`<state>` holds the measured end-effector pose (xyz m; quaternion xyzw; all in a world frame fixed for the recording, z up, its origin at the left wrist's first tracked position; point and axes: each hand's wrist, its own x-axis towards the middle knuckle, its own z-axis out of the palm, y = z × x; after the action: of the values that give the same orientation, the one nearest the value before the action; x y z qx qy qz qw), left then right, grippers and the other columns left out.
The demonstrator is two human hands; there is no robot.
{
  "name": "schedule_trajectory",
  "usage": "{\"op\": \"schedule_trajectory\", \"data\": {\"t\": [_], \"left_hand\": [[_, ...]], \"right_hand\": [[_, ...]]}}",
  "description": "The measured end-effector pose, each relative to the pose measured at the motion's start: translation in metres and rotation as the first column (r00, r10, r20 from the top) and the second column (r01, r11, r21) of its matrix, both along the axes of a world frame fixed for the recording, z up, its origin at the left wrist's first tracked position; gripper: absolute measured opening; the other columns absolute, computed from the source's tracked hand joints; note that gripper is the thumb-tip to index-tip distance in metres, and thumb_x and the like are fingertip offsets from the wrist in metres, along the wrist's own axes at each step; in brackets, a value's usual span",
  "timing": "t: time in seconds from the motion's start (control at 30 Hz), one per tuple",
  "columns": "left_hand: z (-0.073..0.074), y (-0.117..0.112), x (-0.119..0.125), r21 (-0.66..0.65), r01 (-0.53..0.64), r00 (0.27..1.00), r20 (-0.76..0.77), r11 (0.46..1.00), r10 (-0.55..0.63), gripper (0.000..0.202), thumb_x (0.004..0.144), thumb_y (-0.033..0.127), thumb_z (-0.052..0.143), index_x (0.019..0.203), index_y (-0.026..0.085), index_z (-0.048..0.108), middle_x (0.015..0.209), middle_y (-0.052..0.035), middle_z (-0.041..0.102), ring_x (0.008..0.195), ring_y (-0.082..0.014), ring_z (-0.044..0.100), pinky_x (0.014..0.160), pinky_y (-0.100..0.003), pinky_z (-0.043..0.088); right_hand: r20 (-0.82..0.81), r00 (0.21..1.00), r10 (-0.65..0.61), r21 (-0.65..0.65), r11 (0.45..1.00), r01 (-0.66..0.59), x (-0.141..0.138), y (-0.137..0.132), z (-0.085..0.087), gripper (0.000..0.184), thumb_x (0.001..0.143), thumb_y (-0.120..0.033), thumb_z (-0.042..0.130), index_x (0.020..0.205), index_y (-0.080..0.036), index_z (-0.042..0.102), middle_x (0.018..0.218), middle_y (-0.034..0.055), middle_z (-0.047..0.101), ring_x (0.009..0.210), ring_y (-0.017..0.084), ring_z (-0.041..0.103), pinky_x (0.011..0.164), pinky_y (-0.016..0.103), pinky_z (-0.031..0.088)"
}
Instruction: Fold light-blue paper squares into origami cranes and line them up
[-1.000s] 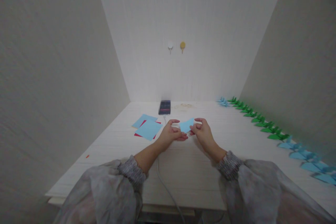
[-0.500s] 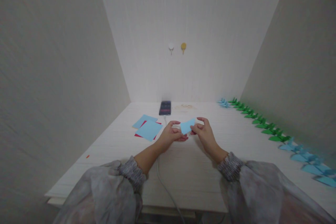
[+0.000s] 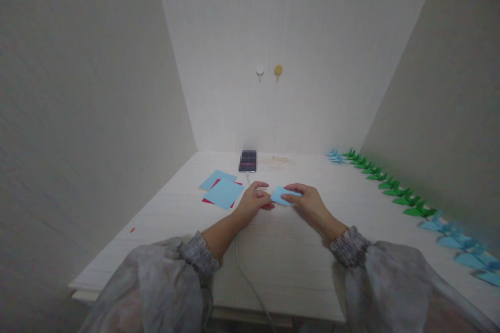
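Observation:
A small folded piece of light-blue origami paper (image 3: 278, 195) is held just above the white table. My right hand (image 3: 310, 203) pinches its right part, thumb on the near face and fingers along the far edge. At the paper's left corner are the thumb and lower fingers of my left hand (image 3: 252, 203), closed at that corner, with the index finger stretched out above it. To the left lie loose square sheets: a light-blue one (image 3: 224, 194) on top of a red one (image 3: 207, 201), and another light-blue sheet (image 3: 216, 177) behind them.
A phone (image 3: 248, 161) stands at the back, its white cable (image 3: 250, 283) running under my left arm to the front edge. Green folded paper figures (image 3: 390, 186) and light-blue ones (image 3: 449, 239) line the right side. An orange scrap (image 3: 132, 230) lies at left. Two hooks (image 3: 277, 70) hang on the wall.
The paper has shifted right and tilted flatter. My right hand's fingers have come down over its far edge, and my left hand now touches only its left corner. The view has shifted slightly.

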<state>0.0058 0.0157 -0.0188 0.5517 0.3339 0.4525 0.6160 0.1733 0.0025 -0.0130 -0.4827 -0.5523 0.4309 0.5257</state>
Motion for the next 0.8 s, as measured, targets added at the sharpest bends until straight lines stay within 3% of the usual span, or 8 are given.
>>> {"op": "schedule_trajectory", "data": {"t": [0.13, 0.27, 0.43, 0.6, 0.8], "left_hand": [[0.003, 0.002, -0.001, 0.019, -0.133, 0.991, 0.022, 0.991, 0.133, 0.041, 0.057, 0.017, 0.061, 0.091, 0.015, 0.038, 0.06, 0.0016, 0.058, 0.053, -0.0104, 0.057, 0.053, -0.022, 0.044], [0.005, 0.002, -0.003, 0.059, -0.169, 0.985, 0.042, 0.984, 0.167, 0.041, 0.057, 0.019, 0.062, 0.091, 0.016, 0.039, 0.062, 0.0004, 0.059, 0.055, -0.0105, 0.056, 0.053, -0.021, 0.042], [0.011, -0.002, 0.0, 0.057, -0.127, 0.988, 0.095, 0.99, 0.121, 0.045, 0.056, 0.024, 0.064, 0.094, 0.016, 0.04, 0.063, 0.0007, 0.059, 0.058, -0.0102, 0.056, 0.058, -0.023, 0.043], [0.012, -0.004, 0.001, 0.048, -0.044, 0.99, 0.133, 0.998, 0.038, 0.047, 0.055, 0.024, 0.065, 0.093, 0.016, 0.04, 0.059, 0.0039, 0.056, 0.054, -0.0086, 0.054, 0.062, -0.025, 0.043], [0.01, -0.002, 0.001, 0.056, -0.062, 0.992, 0.116, 0.996, 0.056, 0.044, 0.056, 0.025, 0.065, 0.092, 0.015, 0.041, 0.058, 0.0031, 0.055, 0.054, -0.0091, 0.054, 0.061, -0.026, 0.044]], "right_hand": [[-0.062, 0.998, 0.033, -0.052, 0.998, -0.036, -0.003, 0.002, -0.004, 0.023, 0.048, -0.024, 0.068, 0.068, -0.014, 0.06, 0.061, 0.0006, 0.061, 0.052, 0.012, 0.054, 0.053, 0.024, 0.041], [-0.097, 0.988, 0.123, -0.078, 0.988, -0.131, -0.008, -0.003, -0.003, 0.022, 0.05, -0.026, 0.067, 0.067, -0.015, 0.059, 0.058, -0.0006, 0.061, 0.047, 0.011, 0.052, 0.046, 0.023, 0.04], [-0.127, 0.981, 0.146, -0.074, 0.985, -0.157, -0.014, -0.01, 0.002, 0.018, 0.055, -0.03, 0.064, 0.064, -0.016, 0.057, 0.053, -0.0031, 0.056, 0.042, 0.009, 0.048, 0.041, 0.02, 0.036], [-0.101, 0.98, 0.174, -0.002, 0.985, -0.175, -0.016, -0.012, 0.003, 0.013, 0.063, -0.029, 0.059, 0.062, -0.016, 0.056, 0.052, -0.004, 0.055, 0.044, 0.008, 0.047, 0.045, 0.02, 0.037], [0.082, 0.989, 0.126, 0.065, 0.989, -0.132, -0.017, -0.012, 0.004, 0.018, 0.068, -0.032, 0.052, 0.066, -0.017, 0.061, 0.055, -0.0024, 0.057, 0.047, 0.01, 0.048, 0.045, 0.02, 0.037]]}}
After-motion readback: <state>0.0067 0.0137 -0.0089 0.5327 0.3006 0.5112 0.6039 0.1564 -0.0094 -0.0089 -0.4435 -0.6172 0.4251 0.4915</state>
